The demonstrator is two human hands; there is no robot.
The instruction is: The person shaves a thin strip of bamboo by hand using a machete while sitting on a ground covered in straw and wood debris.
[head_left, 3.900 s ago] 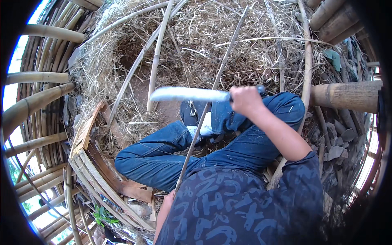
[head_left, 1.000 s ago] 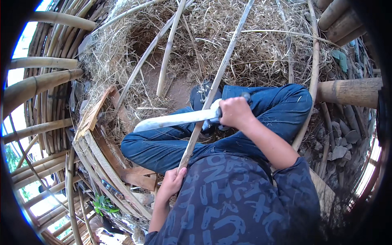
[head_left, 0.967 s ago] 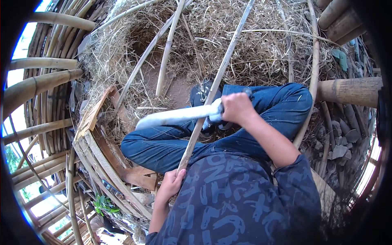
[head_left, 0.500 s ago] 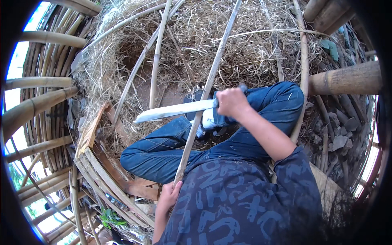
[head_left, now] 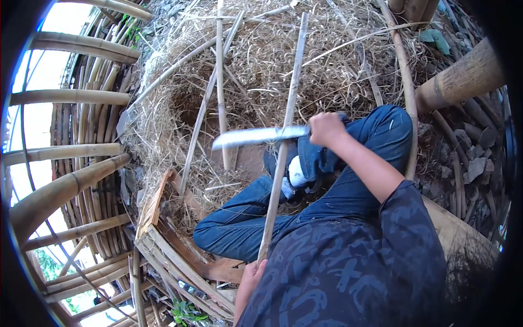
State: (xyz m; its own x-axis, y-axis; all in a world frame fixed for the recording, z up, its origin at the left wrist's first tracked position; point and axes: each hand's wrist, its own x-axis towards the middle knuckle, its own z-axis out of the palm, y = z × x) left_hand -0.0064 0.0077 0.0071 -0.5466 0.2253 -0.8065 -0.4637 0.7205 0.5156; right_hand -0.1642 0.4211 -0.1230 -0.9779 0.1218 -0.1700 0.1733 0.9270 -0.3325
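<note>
My right hand (head_left: 327, 129) is closed round the dark handle of a machete (head_left: 259, 136). The broad, pale blade points left and lies across a long, narrow bamboo strip (head_left: 284, 133), apparently touching it; motion blurs the blade a little. Low in the view, my left hand (head_left: 251, 277) grips the near end of that strip beside my waist. The strip slants up and away over my crossed legs, and its far end lies above a heap of curled shavings (head_left: 321, 60).
More bamboo strips (head_left: 219, 82) lie on the shavings ahead. Split bamboo pieces (head_left: 174, 261) are stacked at my left, near a bamboo-pole wall (head_left: 76, 98). At right are a thick bamboo post (head_left: 463, 73), a long pole (head_left: 406, 82) and broken stones (head_left: 476, 163).
The machete has slid up the strip, farther from my left hand, and its blade is more level. My left hand still holds the near end. The whole view has shifted slightly.
</note>
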